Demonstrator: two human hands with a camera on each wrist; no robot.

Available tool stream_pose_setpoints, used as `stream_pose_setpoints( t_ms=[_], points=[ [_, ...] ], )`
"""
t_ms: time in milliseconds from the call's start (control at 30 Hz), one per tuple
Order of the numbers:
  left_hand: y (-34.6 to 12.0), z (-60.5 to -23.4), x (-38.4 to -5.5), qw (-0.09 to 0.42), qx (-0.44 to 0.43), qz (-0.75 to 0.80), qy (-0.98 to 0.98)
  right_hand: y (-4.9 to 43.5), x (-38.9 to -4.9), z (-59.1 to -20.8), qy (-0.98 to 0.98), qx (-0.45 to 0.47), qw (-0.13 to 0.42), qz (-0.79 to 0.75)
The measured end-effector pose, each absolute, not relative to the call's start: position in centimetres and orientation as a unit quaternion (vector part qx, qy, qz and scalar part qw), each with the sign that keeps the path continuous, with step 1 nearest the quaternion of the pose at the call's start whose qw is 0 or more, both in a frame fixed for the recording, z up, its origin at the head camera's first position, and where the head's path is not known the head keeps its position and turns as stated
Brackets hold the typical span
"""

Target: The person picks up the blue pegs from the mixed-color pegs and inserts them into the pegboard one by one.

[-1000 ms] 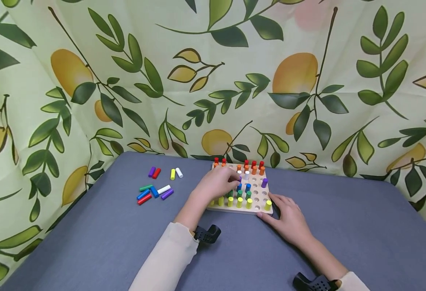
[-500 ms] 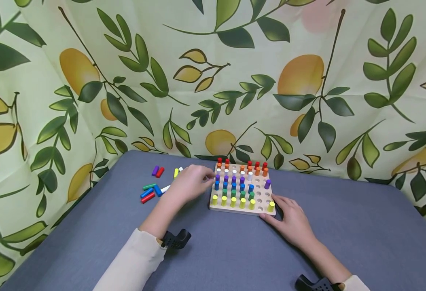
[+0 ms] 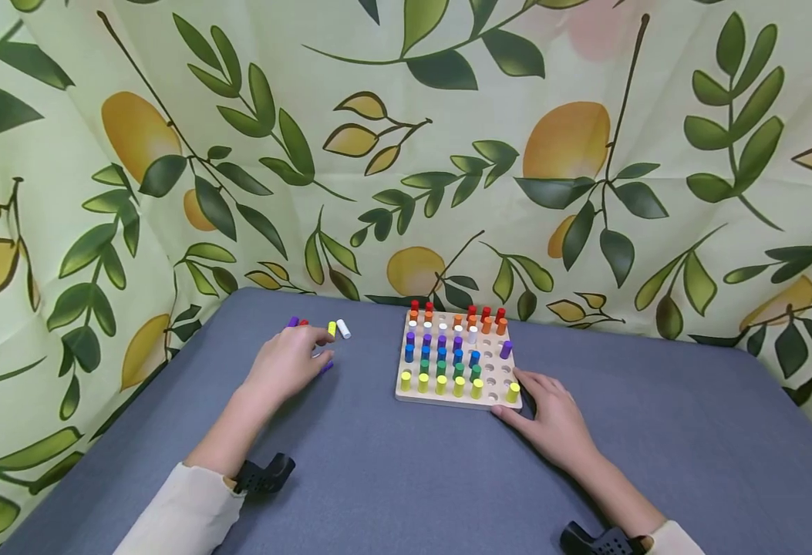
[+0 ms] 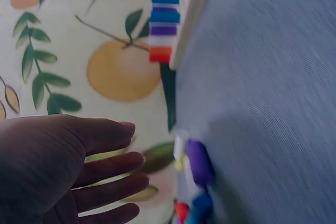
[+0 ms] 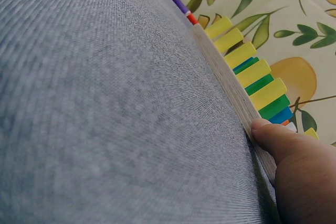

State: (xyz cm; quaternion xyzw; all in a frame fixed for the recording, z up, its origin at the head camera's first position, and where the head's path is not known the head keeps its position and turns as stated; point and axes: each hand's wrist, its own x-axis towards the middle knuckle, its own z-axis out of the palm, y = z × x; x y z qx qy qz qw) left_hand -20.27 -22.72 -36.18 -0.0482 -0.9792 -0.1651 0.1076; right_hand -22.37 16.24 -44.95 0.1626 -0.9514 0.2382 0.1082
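A wooden pegboard [image 3: 440,400] holds rows of coloured pegs: red, orange, white, purple, blue, green and yellow. Holes show in its right part, near a lone purple peg [image 3: 506,349] and a yellow peg [image 3: 513,392]. My right hand [image 3: 553,416] grips the board's near right corner, thumb [image 5: 278,139] on the front edge and fingers along the right side. My left hand [image 3: 284,364] hovers over the loose pegs at left, hiding most of them. In the left wrist view its fingers [image 4: 113,169] are spread and hold nothing; a loose purple peg [image 4: 200,162] lies beyond them.
A white peg [image 3: 344,329] and a yellow peg [image 3: 332,330] lie just beyond the left hand. The grey-blue tabletop [image 3: 392,478] runs back to a leaf-and-fruit patterned cloth [image 3: 406,193]. A black wrist camera [image 3: 267,474] sits on the left wrist.
My left hand has moved left from above the board to the loose pegs. A white peg now shows in the board where the hand was. The right hand stays at the corner.
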Motion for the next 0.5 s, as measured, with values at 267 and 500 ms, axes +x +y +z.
stream_pose_setpoints(
  t_ms=[267,500],
  points=[
    [-25.8,-37.9,-19.9,0.11,-0.029,-0.17,-0.979,16.2,-22.4,-44.8,-0.952,0.162,0.107,0.236],
    [-26.8,-38.8,-19.8,0.119,-0.035,-0.169,-0.978,16.1,-22.3,-44.8,-0.954,0.158,0.102,0.234]
  ],
)
